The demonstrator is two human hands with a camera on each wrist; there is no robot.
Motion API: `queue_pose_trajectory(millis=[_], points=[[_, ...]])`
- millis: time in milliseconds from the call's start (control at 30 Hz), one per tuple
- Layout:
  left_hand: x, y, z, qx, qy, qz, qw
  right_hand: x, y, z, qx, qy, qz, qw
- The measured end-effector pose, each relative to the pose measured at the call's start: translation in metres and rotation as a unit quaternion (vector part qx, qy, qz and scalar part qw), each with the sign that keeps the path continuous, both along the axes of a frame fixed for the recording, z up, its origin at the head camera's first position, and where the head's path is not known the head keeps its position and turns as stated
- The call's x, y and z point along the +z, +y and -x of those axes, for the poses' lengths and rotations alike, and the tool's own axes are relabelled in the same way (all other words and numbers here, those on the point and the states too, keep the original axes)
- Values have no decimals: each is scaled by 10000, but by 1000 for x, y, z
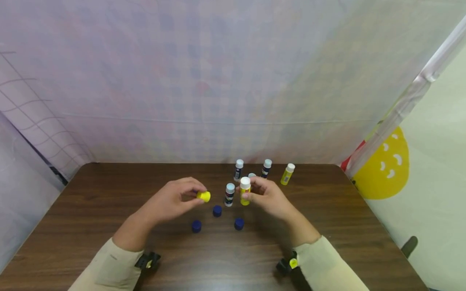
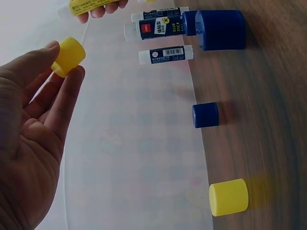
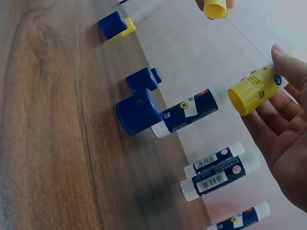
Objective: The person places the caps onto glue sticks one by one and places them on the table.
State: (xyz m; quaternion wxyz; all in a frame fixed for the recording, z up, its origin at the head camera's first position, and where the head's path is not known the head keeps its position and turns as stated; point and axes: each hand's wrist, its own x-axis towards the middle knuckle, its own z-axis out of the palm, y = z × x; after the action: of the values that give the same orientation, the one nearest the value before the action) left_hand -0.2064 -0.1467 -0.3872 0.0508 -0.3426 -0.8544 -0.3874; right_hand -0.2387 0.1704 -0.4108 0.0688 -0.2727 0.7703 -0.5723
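My left hand (image 1: 178, 200) pinches a yellow cap (image 1: 204, 197) between thumb and fingers above the table. To its right, my right hand (image 1: 268, 198) grips a yellow glue stick (image 1: 245, 194) whose white top is bare. That yellow barrel (image 3: 256, 88) also shows in the right wrist view, tilted in the fingers. Just beside it stands an uncapped navy glue stick (image 1: 229, 195). In front of the hands lie three blue caps, one near the left (image 1: 196, 226), one in the middle (image 1: 217, 211) and one near the right (image 1: 238, 224).
Farther back stand navy glue sticks at left (image 1: 238, 171) and right (image 1: 266, 169), and another (image 1: 251, 175) mostly hidden by my right hand. A yellow glue stick (image 1: 287, 176) stands rightmost. Another yellow cap (image 2: 229, 197) is on the wooden table (image 1: 204, 266). A cloth (image 1: 204, 81) hangs behind.
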Motion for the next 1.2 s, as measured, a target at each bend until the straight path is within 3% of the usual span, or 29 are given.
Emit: queue_pose_trajectory(millis=[500, 900, 1200], points=[[-3, 2, -6, -31, 325, -138, 9994, -2, -14, -10, -59, -40, -254, 9997], [-4, 6, -8, -298, 491, -303, 9979, -5, -19, -12, 208, 172, -384, 9989], [-5, 7, -9, -272, 556, -228, 9978, -7, -21, -14, 310, 176, -376, 9987]])
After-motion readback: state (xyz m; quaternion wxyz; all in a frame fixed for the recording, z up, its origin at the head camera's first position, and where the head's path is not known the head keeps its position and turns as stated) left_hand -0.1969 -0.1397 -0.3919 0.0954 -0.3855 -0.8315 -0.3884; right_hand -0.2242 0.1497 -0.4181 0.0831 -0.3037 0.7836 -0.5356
